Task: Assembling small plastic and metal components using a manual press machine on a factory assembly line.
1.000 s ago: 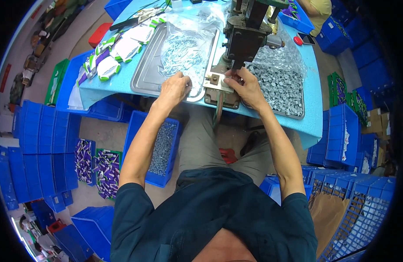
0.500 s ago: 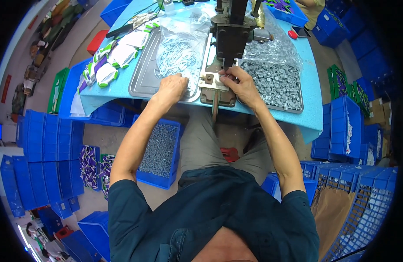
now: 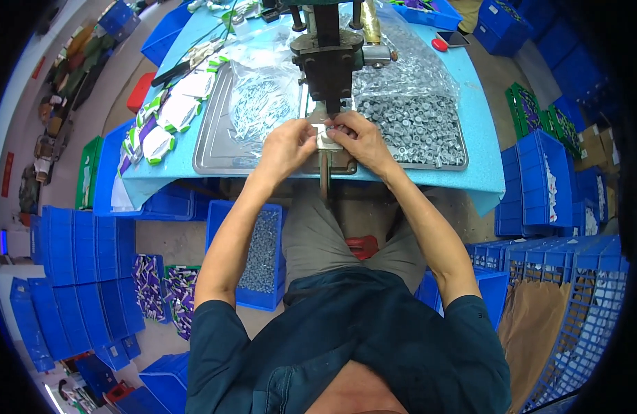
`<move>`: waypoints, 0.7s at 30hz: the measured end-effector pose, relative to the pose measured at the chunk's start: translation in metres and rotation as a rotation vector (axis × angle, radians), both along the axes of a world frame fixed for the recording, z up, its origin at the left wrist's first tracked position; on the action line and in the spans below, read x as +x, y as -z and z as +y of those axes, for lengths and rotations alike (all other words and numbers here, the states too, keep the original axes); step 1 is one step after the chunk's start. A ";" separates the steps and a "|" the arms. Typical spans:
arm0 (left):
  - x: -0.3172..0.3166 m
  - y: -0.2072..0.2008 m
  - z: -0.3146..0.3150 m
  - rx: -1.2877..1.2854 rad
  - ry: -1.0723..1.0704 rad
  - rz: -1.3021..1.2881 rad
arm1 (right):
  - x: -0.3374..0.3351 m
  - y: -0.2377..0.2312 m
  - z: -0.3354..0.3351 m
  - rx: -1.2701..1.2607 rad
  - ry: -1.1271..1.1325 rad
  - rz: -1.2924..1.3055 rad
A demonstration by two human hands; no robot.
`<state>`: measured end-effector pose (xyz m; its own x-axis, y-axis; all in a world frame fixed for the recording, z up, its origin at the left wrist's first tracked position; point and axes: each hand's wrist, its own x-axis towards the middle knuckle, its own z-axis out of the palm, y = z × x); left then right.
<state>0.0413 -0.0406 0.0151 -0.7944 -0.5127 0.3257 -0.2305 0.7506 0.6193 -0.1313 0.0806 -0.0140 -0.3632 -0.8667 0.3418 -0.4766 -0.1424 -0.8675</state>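
Both hands meet at the small pale metal fixture on the base of a dark hand press, just below its ram. My left hand is at the fixture's left side, thumb and fingers pinched together; whatever is between them is too small to make out. From the right, my right hand reaches to the fixture with its fingertips closed, and what they grip is hidden. A metal tray on the left bears a clear bag of thin silvery pins. Small grey plastic caps fill the tray on the right.
White-and-green packets lie at the table's left. A red round object and a phone sit at the far right. Below stands a blue bin of small grey parts. Stacked blue crates line the floor.
My left hand has moved from the edge of the pin tray to the fixture, beside my right hand. My right hand stays at the fixture. The whole view has shifted slightly.
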 end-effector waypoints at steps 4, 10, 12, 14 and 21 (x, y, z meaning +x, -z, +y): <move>-0.012 -0.003 0.007 -0.566 0.031 -0.239 | 0.002 -0.003 -0.001 0.001 -0.005 -0.013; -0.012 -0.021 0.010 -0.063 -0.001 -0.231 | -0.002 0.006 0.002 -0.014 0.005 -0.078; -0.009 -0.012 0.010 0.273 -0.065 -0.020 | 0.002 0.005 0.002 -0.009 -0.009 -0.133; -0.014 -0.005 0.014 0.500 -0.079 0.117 | 0.003 0.004 0.000 0.016 0.014 -0.138; -0.027 0.000 0.022 0.384 -0.120 0.112 | 0.002 0.004 0.003 0.061 0.020 -0.188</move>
